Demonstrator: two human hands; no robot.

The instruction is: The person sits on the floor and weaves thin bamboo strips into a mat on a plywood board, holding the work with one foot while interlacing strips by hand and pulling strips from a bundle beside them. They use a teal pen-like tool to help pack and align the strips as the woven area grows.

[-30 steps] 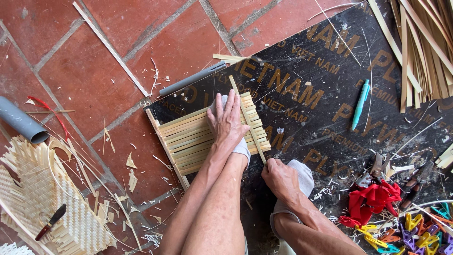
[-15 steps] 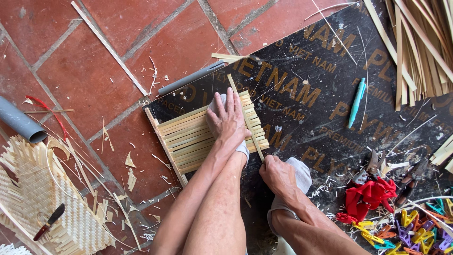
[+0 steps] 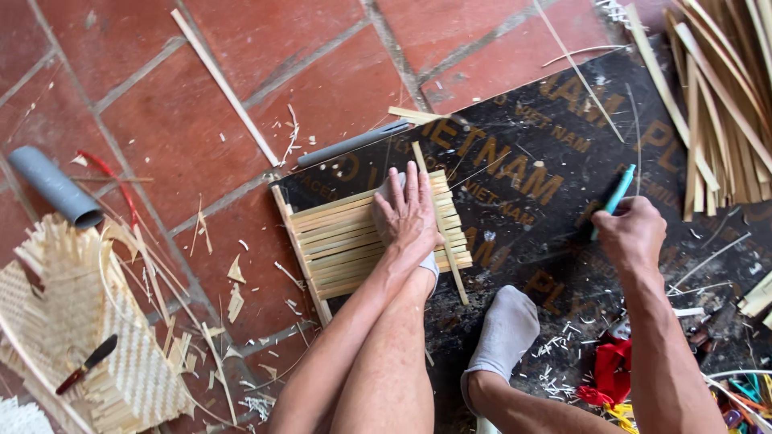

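1. Pressing flat on the woven bamboo mat (image 3: 366, 237), the left hand (image 3: 408, 210) lies palm down with fingers spread and straight: nothing is held in it, it only weighs on the slats.
2. The mat sits on the near-left corner of the dark printed board (image 3: 531, 169), which lies on the red tiled floor (image 3: 161, 120). The mat's slats run roughly left to right, with a slight upward tilt toward the right.
3. One long bamboo strip (image 3: 441, 225) crosses those slats, running from above the fingertips down past the wrist; the left hand lies just beside it, touching its edge.
4. Over to the right, well apart from the mat, the right hand (image 3: 631, 233) is curled shut around the teal tool (image 3: 618, 193). The tool's long axis points up and slightly right, away from the body, and its upper end sticks out above the fist.
5. So the mat lies to the left of the right hand's grip, with bare board between them; the left hand is plainly the nearer one, already on it.
6. A socked foot (image 3: 503, 329) rests on the board between the two arms, below the mat's right edge.
7. Loose bamboo strips (image 3: 724, 96) fan out at the top right; a grey tube (image 3: 55, 186) and a finished woven piece (image 3: 96, 337) with a small knife (image 3: 87, 363) on it lie far left.
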